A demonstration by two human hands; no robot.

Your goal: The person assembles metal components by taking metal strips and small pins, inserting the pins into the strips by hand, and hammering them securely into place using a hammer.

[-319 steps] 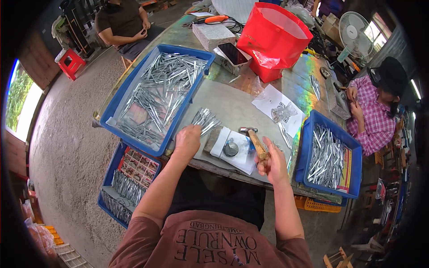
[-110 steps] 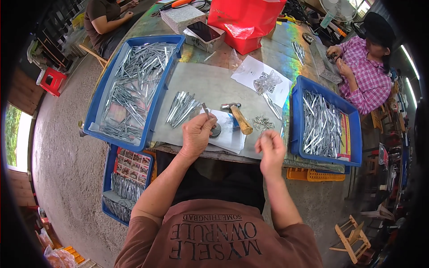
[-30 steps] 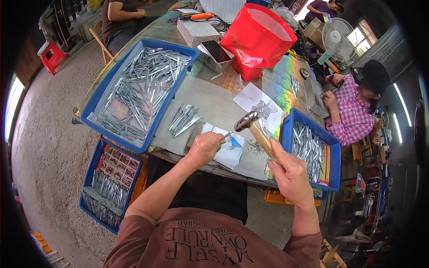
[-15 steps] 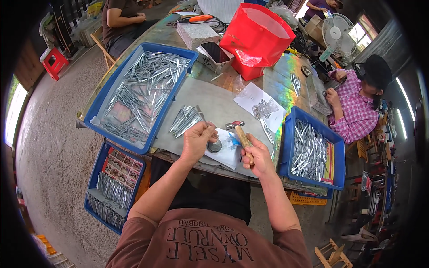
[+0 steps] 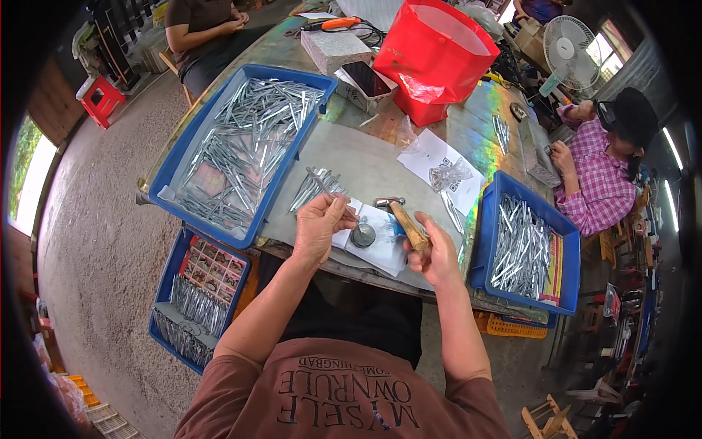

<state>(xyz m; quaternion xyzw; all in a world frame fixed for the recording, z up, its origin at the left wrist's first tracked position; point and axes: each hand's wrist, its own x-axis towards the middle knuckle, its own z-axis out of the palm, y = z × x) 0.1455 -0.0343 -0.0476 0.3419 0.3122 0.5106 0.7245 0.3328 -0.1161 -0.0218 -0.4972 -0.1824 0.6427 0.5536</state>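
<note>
Left hand (image 5: 319, 227) pinching a small metal piece between fingertips, steadying it over the round block (image 5: 363, 235); piece itself too small to make out. Block sitting on white paper (image 5: 380, 245) at the near edge of the worktop (image 5: 365, 168), probably serving as a hard seat for striking.

Right hand (image 5: 436, 252) closing around the wooden handle of the hammer (image 5: 401, 218), gripping low on the handle, likely for swing; steel head hanging just past the block, slightly to the far side, not touching it.

Loose bundle of metal rods (image 5: 316, 189) lying just beyond the left hand, within easy reach, seemingly the stock being drawn from. Big blue tray (image 5: 179, 157) along the worktop's left edge holding a mass of the same rods. Second blue tray (image 5: 485, 241) at the right edge, beside the hammer hand, carrying a neater batch.

Clear bag (image 5: 450, 174) of small parts resting on a printed sheet past the hammer. Red bag (image 5: 439, 55) and phone (image 5: 365, 78) pushed toward the far edge, clear of the striking spot. Another person in a checked shirt (image 5: 599, 183) working at the right side.
</note>
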